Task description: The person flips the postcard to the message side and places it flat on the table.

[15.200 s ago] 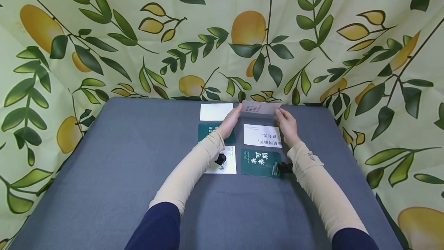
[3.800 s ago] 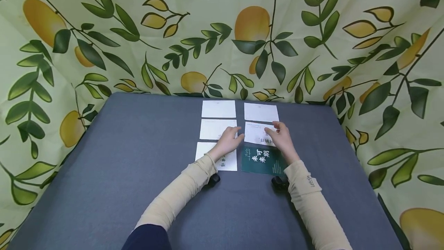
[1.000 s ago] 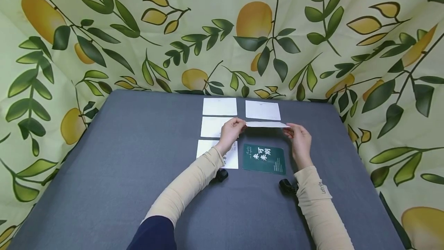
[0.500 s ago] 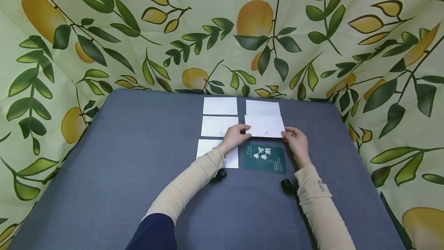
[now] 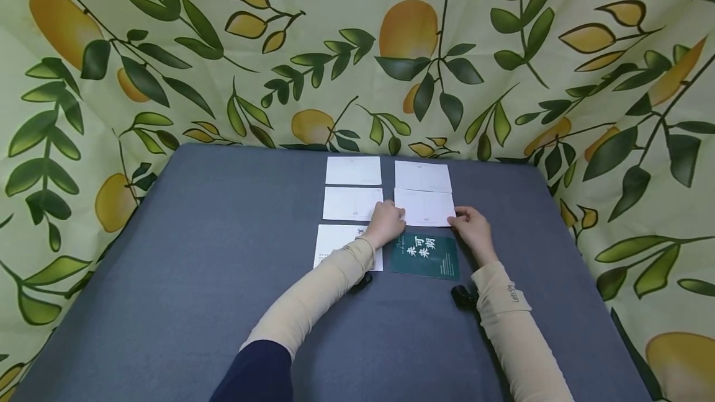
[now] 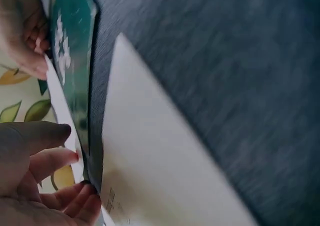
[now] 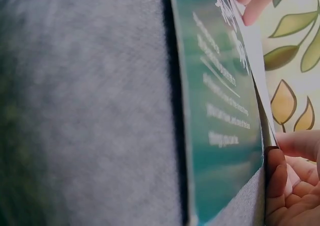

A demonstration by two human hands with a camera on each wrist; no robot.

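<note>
A white card (image 5: pixel 424 206) is in the middle of the right column, its far edge against another white card (image 5: pixel 422 177). My left hand (image 5: pixel 386 223) pinches its near left corner; the left wrist view shows those fingers (image 6: pixel 52 158) at the card's edge. The right hand (image 5: pixel 473 231) pinches the near right corner between thumb and finger, close up in the right wrist view (image 7: pixel 295 181). Just nearer than this card lies a green card (image 5: pixel 424 256) with white lettering, its far left part hidden by the left hand.
In the left column lie a far white card (image 5: pixel 354 170), a middle white card (image 5: pixel 352 203) and a near white card (image 5: pixel 335 241) partly covered by the left forearm. A grey-blue cloth (image 5: pixel 195 265) covers the table. A leaf-patterned curtain (image 5: pixel 346 5) hangs behind.
Left-column green card now shows white. The lettered white card was lifted, turned over to its nearly blank side, and lowered. Over the last half second it slid nearer, and the left fingers closed on its corner.
</note>
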